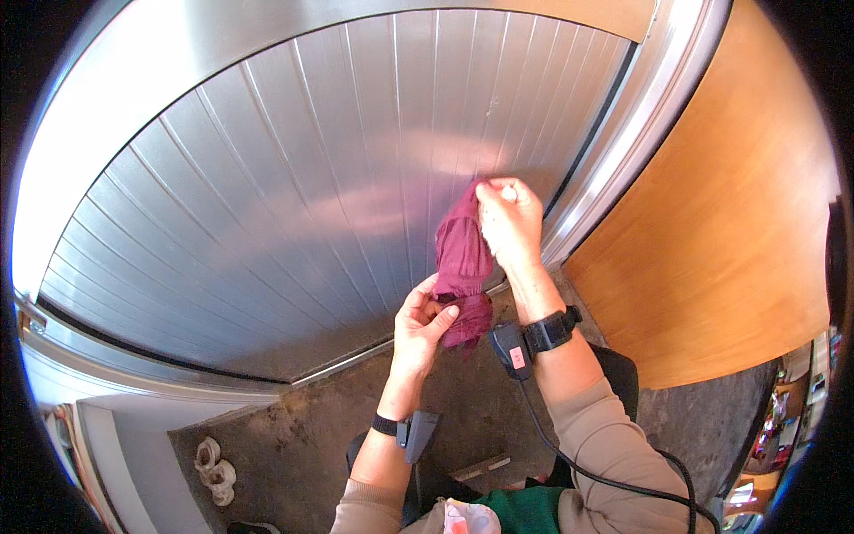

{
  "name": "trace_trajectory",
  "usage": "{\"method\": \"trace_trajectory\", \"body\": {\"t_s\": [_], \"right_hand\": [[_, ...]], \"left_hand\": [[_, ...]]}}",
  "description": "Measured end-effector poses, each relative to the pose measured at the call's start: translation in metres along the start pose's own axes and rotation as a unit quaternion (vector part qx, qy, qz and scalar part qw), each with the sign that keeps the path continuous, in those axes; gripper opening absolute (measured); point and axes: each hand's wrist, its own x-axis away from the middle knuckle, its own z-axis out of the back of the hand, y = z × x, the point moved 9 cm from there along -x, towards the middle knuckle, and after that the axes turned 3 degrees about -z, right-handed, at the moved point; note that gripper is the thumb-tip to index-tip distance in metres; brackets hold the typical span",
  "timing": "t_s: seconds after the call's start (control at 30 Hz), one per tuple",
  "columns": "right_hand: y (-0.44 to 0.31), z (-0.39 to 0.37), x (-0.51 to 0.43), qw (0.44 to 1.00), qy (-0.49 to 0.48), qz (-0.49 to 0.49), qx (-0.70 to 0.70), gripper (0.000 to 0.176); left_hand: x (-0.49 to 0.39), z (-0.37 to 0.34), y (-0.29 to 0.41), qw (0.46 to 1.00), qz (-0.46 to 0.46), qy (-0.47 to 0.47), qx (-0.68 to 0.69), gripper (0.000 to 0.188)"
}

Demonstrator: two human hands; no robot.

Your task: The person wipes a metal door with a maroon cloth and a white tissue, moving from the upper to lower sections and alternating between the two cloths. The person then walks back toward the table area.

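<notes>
A piece of maroon cloth [465,257] hangs between my two hands, bunched and creased. My right hand [514,217] pinches its upper end between thumb and fingers. Lower down, my left hand [421,327] grips the cloth's darker, gathered lower part, with the thumb across the front. Its loose end droops just below that thumb. What kind of textile piece it is, I cannot tell. Behind the cloth stands a grooved metal door panel [320,180], which both hands are held in front of.
An orange-brown wooden panel [707,233] rises at the right beside the metal door frame [640,133]. White shoes [217,470] sit on the dark floor [293,454] at lower left. A black cable [580,467] runs from the box [512,350] on my right wrist.
</notes>
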Motion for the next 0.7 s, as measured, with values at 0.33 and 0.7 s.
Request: {"method": "trace_trajectory", "body": {"t_s": [0.33, 0.7], "right_hand": [[-0.124, -0.040, 0.000, 0.883, 0.046, 0.346, 0.314, 0.014], [-0.143, -0.055, 0.011, 0.795, 0.028, 0.462, 0.391, 0.013]], "left_hand": [[0.010, -0.010, 0.020, 0.993, -0.035, -0.026, 0.108, 0.062], [0.009, -0.012, 0.012, 0.990, -0.021, -0.038, 0.136, 0.061]]}}
